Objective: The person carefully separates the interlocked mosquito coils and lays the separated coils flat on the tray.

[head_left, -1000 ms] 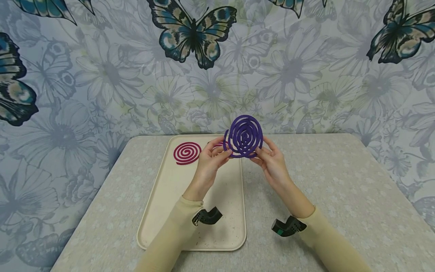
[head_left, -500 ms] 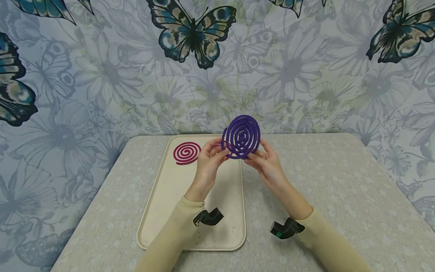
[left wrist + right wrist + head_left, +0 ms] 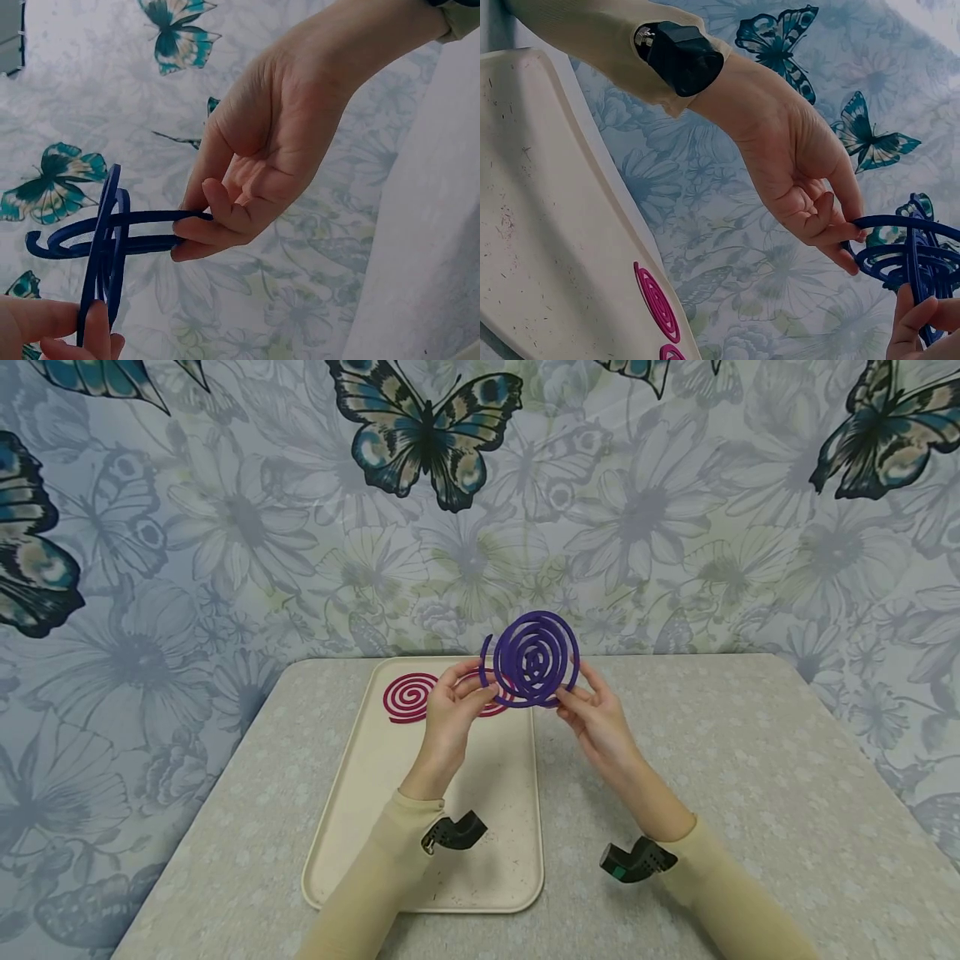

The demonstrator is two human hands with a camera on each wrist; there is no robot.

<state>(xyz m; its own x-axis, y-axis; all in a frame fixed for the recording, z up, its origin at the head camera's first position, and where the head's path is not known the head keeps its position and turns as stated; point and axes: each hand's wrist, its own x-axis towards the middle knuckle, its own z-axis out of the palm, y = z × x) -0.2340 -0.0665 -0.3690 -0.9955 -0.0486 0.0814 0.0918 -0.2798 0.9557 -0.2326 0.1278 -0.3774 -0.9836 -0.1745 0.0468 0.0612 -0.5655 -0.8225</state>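
We've got L hand (image 3: 450, 722) pinching one side of the purple spirals (image 3: 535, 663) — two coils, crossed at an angle — & R hand (image 3: 597, 718) pinching the opp. side, all held up off the table (image 3: 712, 777). Below, tray (image 3: 495, 852) w/ magenta spiral (image 3: 410, 697) near its far end, plus second magenta spiral (image 3: 492, 711), partly hidden. Behind: butterfly-print backdrop (image 3: 427, 431).

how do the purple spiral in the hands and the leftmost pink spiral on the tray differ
The purple spiral is held up by the left hand and right hand; the pink spiral lies on the tray. The purple spiral has crossing loops; the pink spiral is a flat coil. Both are thin, coiled strands.
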